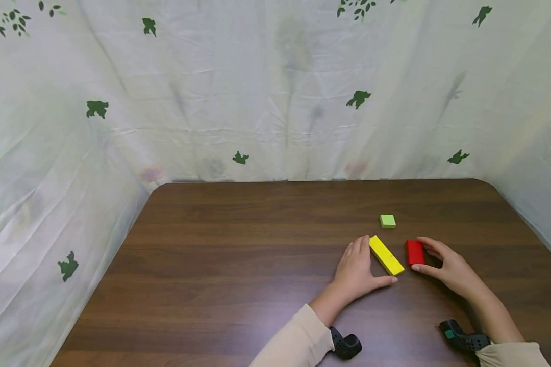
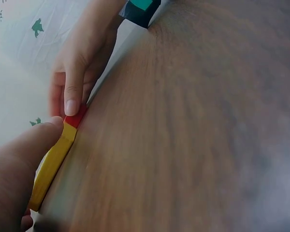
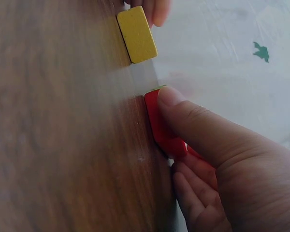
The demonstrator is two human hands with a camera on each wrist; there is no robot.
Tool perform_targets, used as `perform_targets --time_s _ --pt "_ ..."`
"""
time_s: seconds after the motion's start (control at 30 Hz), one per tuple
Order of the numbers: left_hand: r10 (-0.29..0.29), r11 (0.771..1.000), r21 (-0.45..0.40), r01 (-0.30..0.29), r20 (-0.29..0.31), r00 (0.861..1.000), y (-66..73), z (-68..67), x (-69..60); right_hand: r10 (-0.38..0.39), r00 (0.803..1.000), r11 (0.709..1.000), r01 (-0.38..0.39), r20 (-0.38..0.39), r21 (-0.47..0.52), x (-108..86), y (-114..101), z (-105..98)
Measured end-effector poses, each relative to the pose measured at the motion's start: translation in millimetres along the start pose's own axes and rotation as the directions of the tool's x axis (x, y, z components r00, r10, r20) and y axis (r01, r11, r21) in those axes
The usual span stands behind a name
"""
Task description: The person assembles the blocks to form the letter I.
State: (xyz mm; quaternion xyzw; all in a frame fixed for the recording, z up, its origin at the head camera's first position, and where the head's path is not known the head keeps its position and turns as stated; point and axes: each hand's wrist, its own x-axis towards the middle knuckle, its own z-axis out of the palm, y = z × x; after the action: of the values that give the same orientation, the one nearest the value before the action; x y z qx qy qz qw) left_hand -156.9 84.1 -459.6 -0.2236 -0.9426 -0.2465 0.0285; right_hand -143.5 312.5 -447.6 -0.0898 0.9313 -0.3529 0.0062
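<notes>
Far table edge [image 1: 275, 184], hands [image 1: 354, 272] [image 1: 454, 270] gripping blocks [image 1: 386, 256] [image 1: 415, 253], gap between

The table [image 1: 220, 260] is free left of the left hand [image 1: 355, 270] (yellow block [image 1: 386, 256] obstructs rightward).

No text, label, brand, number or sign legible to me in any view. Yellow block [image 1: 386, 256], red block [image 1: 415, 253], green block [image 1: 387, 221]: visible faces without readable marking. Black device at my left wrist [image 1: 347, 347], black device at my right wrist [image 1: 468, 340]: no readable lettering. White curtain [image 1: 248, 76]: green bird shapes [image 1: 359, 99], leaf prints [image 1: 13, 16], no legible words.
</notes>
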Motion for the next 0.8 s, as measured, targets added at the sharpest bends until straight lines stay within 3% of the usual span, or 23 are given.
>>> perform_targets --time_s 0.33,0.57,0.8 --pt "-0.017 0.998 0.064 0.019 -0.030 0.999 5.1 3.3 3.7 -0.011 1.000 1.000 0.011 -0.003 0.007 -0.4 0.3 -0.2" --pt "-0.007 1.000 -0.014 0.007 -0.045 0.999 1.9 0.2 2.8 -0.007 1.000 1.000 0.007 -0.003 0.002 -0.8 -0.3 0.1" --pt "0.043 0.993 -0.106 -0.049 -0.053 0.998 -3.0 -3.5 2.3 -0.005 1.000 1.000 0.005 0.001 0.010 -1.5 -0.6 -0.1"
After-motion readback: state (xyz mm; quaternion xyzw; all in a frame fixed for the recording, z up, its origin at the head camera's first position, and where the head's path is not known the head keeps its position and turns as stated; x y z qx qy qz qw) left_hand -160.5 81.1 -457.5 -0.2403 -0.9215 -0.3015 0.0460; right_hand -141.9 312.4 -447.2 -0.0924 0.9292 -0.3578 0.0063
